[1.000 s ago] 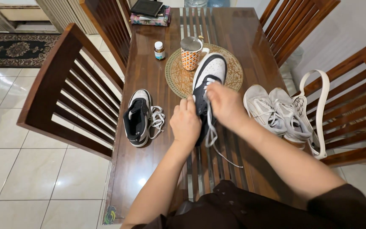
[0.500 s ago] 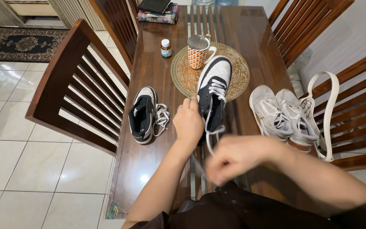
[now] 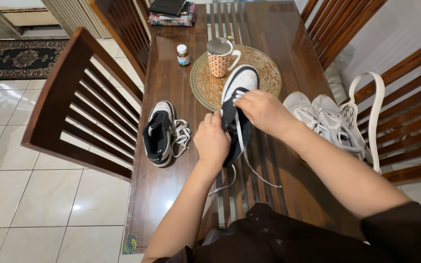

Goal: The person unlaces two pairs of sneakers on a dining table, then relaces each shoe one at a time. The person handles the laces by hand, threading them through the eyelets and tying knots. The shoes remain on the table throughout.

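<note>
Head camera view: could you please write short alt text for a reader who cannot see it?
Two bare hands work on a black and white sneaker on a wooden table: the left hand grips its side, the right hand is at its white laces. Its matching sneaker lies left, grey sneakers right, a patterned mug behind.

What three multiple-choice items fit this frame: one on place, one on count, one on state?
1. Where does the patterned mug stand?
A. on the round mat
B. on the chair
C. on the floor

2. How many shoes are on the table?
A. two
B. four
C. six

3. What is the state of the lace on the shoe on the left?
A. tied in a bow
B. missing
C. loose, piled beside it

Answers:
1 A, the mug sits on the round mat.
2 B, two black-and-white shoes and two pale grey ones.
3 C, its white lace lies in a heap beside it.
</note>
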